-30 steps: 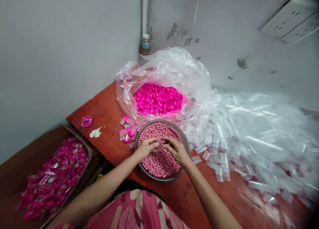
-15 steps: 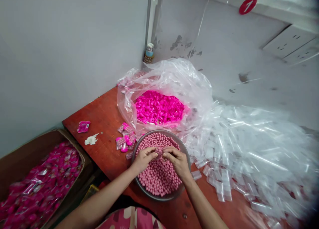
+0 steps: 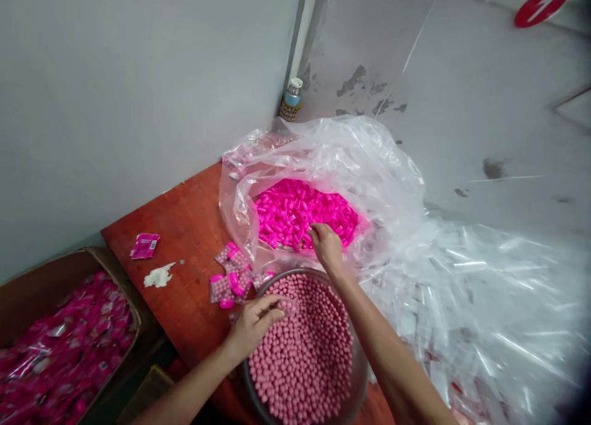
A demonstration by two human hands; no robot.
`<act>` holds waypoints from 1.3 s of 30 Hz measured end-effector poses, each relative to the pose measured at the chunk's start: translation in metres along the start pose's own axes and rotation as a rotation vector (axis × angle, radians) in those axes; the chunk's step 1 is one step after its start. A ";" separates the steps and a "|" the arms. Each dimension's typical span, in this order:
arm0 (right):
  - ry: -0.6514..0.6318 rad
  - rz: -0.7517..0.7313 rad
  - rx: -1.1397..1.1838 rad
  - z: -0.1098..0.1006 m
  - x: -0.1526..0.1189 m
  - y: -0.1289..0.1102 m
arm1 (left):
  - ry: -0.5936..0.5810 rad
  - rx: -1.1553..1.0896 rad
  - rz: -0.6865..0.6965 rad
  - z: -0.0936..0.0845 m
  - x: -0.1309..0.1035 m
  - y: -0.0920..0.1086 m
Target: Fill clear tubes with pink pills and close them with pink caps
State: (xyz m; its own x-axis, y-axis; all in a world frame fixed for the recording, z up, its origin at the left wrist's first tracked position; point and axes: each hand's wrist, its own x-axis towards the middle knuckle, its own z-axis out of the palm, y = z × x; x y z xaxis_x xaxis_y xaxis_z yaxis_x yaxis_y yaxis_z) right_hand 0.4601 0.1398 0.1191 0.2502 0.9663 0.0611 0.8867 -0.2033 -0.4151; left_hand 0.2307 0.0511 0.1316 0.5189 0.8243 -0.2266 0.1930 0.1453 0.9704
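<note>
My left hand (image 3: 255, 324) pinches a small clear plastic pouch (image 3: 289, 306) with pink beads in it, held above a grey bowl (image 3: 249, 388) full of round pink beads (image 3: 300, 345). Beyond the bowl, my right hand (image 3: 327, 245) reaches over the front of an open clear plastic bag (image 3: 237, 209) of bright pink caps (image 3: 295, 209). Its fingers are curled at the caps, and whatever lies between the fingertips is hidden. Left of the bowl lie several bead-filled pouches with pink caps (image 3: 232, 277).
A carton (image 3: 132, 289) of pink packets stands lower left. On the red table (image 3: 184, 209) are a pink packet (image 3: 144, 246) and a white scrap (image 3: 159, 276). Clear plastic pouches (image 3: 462, 326) heap up at right. A bottle (image 3: 293, 92) stands in the back corner.
My right hand has left the pouch and moved forward to the pink caps. My left hand keeps the pouch over the bowl. The camera view has shifted.
</note>
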 end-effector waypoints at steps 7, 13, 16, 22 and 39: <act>-0.148 0.054 -0.417 0.039 0.066 -0.011 | 0.037 -0.083 -0.085 -0.009 0.011 -0.007; -0.158 0.069 -0.422 0.037 0.067 -0.006 | 0.054 -0.299 -0.146 -0.002 0.016 -0.012; -0.144 0.090 -0.395 0.022 0.065 -0.004 | 0.032 -0.423 -0.162 0.002 0.016 -0.012; -0.142 0.074 -0.177 -0.026 0.016 0.010 | 0.064 -0.287 -0.093 0.005 0.014 0.003; -0.178 -0.332 0.162 -0.083 -0.183 -0.026 | -0.061 0.295 0.299 0.040 -0.022 0.039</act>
State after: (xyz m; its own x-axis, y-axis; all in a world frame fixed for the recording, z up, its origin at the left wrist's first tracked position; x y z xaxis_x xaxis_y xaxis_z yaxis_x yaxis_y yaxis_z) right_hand 0.4230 -0.0451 0.1938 -0.1229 0.9904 0.0634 0.8317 0.1376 -0.5379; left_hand 0.2601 0.0168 0.1709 0.6350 0.7710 0.0480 0.2522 -0.2656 0.9305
